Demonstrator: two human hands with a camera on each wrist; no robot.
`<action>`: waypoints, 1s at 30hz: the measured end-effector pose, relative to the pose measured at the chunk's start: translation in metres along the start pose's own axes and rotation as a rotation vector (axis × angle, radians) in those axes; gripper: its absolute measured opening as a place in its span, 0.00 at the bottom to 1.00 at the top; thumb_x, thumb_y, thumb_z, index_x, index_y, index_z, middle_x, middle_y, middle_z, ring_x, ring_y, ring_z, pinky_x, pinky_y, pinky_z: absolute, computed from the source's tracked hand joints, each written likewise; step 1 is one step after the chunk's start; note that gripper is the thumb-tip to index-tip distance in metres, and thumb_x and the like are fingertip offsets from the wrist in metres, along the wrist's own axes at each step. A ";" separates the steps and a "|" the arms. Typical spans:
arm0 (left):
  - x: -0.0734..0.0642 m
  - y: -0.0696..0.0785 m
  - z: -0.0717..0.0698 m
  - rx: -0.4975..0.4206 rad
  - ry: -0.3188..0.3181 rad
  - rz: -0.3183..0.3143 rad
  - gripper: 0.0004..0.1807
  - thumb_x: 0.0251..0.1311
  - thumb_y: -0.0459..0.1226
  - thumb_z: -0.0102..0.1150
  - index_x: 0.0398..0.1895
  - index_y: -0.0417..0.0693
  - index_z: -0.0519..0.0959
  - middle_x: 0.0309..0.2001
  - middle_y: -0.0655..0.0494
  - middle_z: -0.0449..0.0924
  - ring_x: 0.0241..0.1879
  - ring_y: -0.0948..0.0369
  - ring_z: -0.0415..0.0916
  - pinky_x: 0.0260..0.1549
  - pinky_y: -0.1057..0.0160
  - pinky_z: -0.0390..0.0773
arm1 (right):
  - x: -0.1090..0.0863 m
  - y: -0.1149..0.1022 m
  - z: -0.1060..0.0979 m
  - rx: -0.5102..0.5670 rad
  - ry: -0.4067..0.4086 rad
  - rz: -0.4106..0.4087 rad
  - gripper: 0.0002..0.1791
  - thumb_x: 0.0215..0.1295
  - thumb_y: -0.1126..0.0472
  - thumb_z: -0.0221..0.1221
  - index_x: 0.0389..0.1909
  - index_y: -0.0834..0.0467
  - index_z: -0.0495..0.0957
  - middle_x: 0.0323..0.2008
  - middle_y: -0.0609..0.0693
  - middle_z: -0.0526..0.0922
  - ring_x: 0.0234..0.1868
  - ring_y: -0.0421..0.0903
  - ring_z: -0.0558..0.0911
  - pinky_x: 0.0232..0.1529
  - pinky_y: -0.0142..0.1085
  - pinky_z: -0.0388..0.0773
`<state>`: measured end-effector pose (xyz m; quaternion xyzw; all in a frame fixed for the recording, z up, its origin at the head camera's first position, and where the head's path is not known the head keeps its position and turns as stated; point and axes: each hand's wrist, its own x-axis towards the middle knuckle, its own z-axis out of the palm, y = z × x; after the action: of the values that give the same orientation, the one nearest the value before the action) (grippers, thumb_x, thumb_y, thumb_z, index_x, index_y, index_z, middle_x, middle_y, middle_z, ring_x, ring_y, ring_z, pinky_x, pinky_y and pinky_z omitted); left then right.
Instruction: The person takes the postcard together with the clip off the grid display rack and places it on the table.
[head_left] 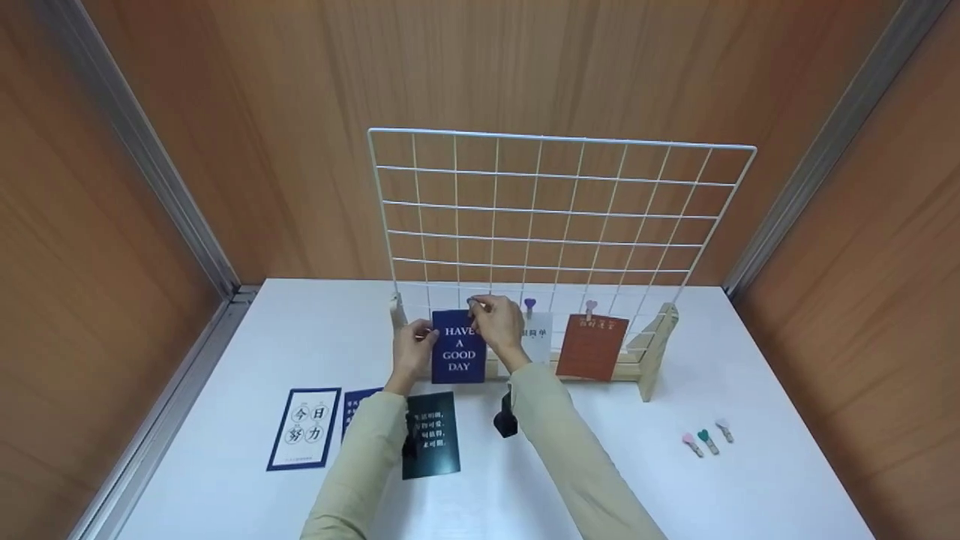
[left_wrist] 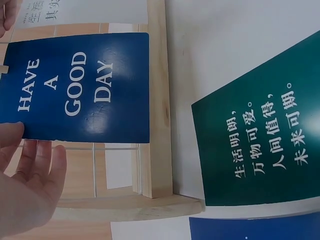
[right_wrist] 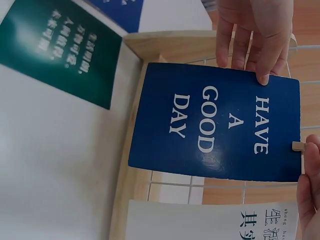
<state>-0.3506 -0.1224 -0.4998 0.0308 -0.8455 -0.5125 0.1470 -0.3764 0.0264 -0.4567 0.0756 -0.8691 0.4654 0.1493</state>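
A dark blue card [head_left: 459, 367] reading "HAVE A GOOD DAY" stands upright against the lower left part of the white wire grid [head_left: 555, 210]. My left hand [head_left: 412, 351] pinches the card's left edge between thumb and fingers. At the card's top edge, my right hand [head_left: 498, 324] pinches a small wooden clip [right_wrist: 298, 146], whose tip overlaps the card. To the right, a white card [head_left: 538, 345] hangs under a purple heart clip [head_left: 530, 304]. Further right, a red-brown card [head_left: 592, 349] hangs tilted from a pale heart clip [head_left: 591, 307].
Wooden feet [head_left: 654, 352] hold the grid up. In front lie a dark green card [head_left: 431, 442], a blue card [head_left: 356, 409] partly under my left sleeve, and a blue-bordered white card [head_left: 301, 429]. Three heart clips, one green [head_left: 708, 441], lie at right. Wooden walls [head_left: 300, 112] enclose the table.
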 end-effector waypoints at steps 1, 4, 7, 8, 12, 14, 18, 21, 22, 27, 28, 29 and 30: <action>0.000 0.000 0.000 -0.001 -0.003 0.000 0.07 0.56 0.30 0.53 0.35 0.36 0.77 0.33 0.46 0.77 0.36 0.53 0.73 0.37 0.56 0.72 | -0.001 0.001 0.000 0.005 0.000 0.004 0.08 0.58 0.59 0.56 0.33 0.56 0.82 0.12 0.45 0.76 0.11 0.37 0.72 0.11 0.27 0.63; -0.001 0.000 0.000 -0.001 -0.009 0.005 0.06 0.55 0.29 0.53 0.34 0.36 0.77 0.32 0.46 0.77 0.35 0.54 0.73 0.36 0.56 0.72 | -0.001 0.002 0.000 0.020 -0.003 -0.001 0.08 0.59 0.59 0.56 0.33 0.57 0.82 0.13 0.47 0.77 0.11 0.38 0.72 0.11 0.27 0.63; -0.001 0.002 0.000 0.002 -0.015 0.007 0.05 0.55 0.29 0.53 0.32 0.36 0.77 0.30 0.47 0.76 0.34 0.54 0.72 0.35 0.56 0.72 | -0.001 0.002 -0.001 0.019 -0.005 -0.018 0.08 0.59 0.60 0.56 0.33 0.57 0.82 0.13 0.48 0.77 0.11 0.37 0.73 0.12 0.27 0.64; -0.002 0.002 0.000 0.002 -0.017 0.005 0.05 0.55 0.29 0.53 0.32 0.36 0.77 0.30 0.47 0.76 0.33 0.54 0.72 0.34 0.57 0.72 | -0.001 0.003 -0.002 0.015 -0.006 -0.021 0.08 0.59 0.59 0.56 0.33 0.57 0.82 0.13 0.47 0.77 0.11 0.37 0.72 0.12 0.27 0.65; -0.002 0.004 0.000 0.000 -0.029 0.012 0.05 0.55 0.29 0.53 0.33 0.35 0.77 0.30 0.47 0.76 0.33 0.54 0.73 0.33 0.57 0.73 | 0.000 0.003 -0.006 0.042 0.002 -0.015 0.08 0.58 0.60 0.56 0.33 0.58 0.82 0.12 0.46 0.76 0.10 0.37 0.72 0.13 0.27 0.66; -0.002 0.004 0.000 0.005 -0.025 0.020 0.05 0.55 0.29 0.54 0.33 0.35 0.77 0.30 0.46 0.77 0.33 0.53 0.73 0.33 0.56 0.73 | 0.001 0.002 -0.008 0.080 0.016 -0.016 0.08 0.58 0.61 0.56 0.33 0.59 0.82 0.12 0.48 0.77 0.10 0.39 0.73 0.12 0.27 0.66; -0.002 0.003 -0.001 0.023 0.001 0.025 0.05 0.53 0.29 0.55 0.33 0.35 0.78 0.30 0.46 0.77 0.32 0.53 0.74 0.32 0.56 0.73 | 0.004 -0.001 -0.012 0.144 0.020 -0.021 0.08 0.58 0.63 0.56 0.34 0.62 0.82 0.13 0.53 0.77 0.12 0.46 0.75 0.11 0.26 0.66; -0.003 0.002 -0.001 0.033 0.003 0.016 0.06 0.53 0.30 0.55 0.33 0.36 0.78 0.30 0.46 0.77 0.32 0.53 0.74 0.33 0.56 0.73 | 0.004 -0.002 -0.013 0.147 -0.007 -0.010 0.09 0.58 0.63 0.56 0.36 0.62 0.81 0.14 0.55 0.78 0.14 0.48 0.77 0.12 0.25 0.66; -0.003 0.002 -0.001 0.034 -0.002 0.012 0.06 0.54 0.30 0.55 0.33 0.36 0.78 0.31 0.46 0.77 0.33 0.53 0.74 0.33 0.56 0.73 | 0.004 -0.002 -0.014 0.134 -0.013 -0.010 0.09 0.58 0.63 0.56 0.36 0.62 0.81 0.14 0.55 0.78 0.14 0.48 0.77 0.12 0.25 0.66; -0.005 0.002 -0.002 0.016 -0.017 0.004 0.07 0.54 0.30 0.54 0.34 0.35 0.77 0.32 0.46 0.77 0.35 0.53 0.73 0.35 0.56 0.73 | 0.003 0.002 -0.018 0.131 -0.053 -0.055 0.10 0.58 0.63 0.56 0.39 0.62 0.80 0.15 0.53 0.78 0.14 0.45 0.77 0.16 0.28 0.71; -0.005 0.001 -0.002 0.011 -0.021 0.001 0.07 0.55 0.30 0.54 0.35 0.35 0.77 0.32 0.46 0.77 0.35 0.53 0.73 0.35 0.56 0.73 | 0.003 0.003 -0.018 0.145 -0.069 -0.059 0.10 0.58 0.63 0.56 0.39 0.62 0.80 0.15 0.53 0.78 0.15 0.44 0.77 0.17 0.28 0.72; -0.006 0.001 -0.002 0.006 -0.024 0.001 0.07 0.55 0.30 0.54 0.35 0.35 0.77 0.32 0.46 0.77 0.35 0.53 0.73 0.35 0.56 0.74 | 0.001 0.005 -0.019 0.170 -0.089 -0.060 0.10 0.58 0.64 0.56 0.39 0.63 0.80 0.17 0.53 0.78 0.16 0.45 0.77 0.18 0.29 0.73; -0.006 0.000 -0.002 0.001 -0.027 -0.003 0.06 0.54 0.30 0.54 0.34 0.35 0.77 0.32 0.46 0.76 0.35 0.53 0.73 0.35 0.56 0.73 | 0.000 0.008 -0.020 0.192 -0.109 -0.057 0.10 0.58 0.64 0.55 0.39 0.63 0.79 0.17 0.54 0.78 0.17 0.46 0.77 0.19 0.30 0.74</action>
<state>-0.3439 -0.1232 -0.5001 0.0252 -0.8476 -0.5126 0.1347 -0.3743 0.0474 -0.4525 0.1395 -0.8247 0.5375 0.1071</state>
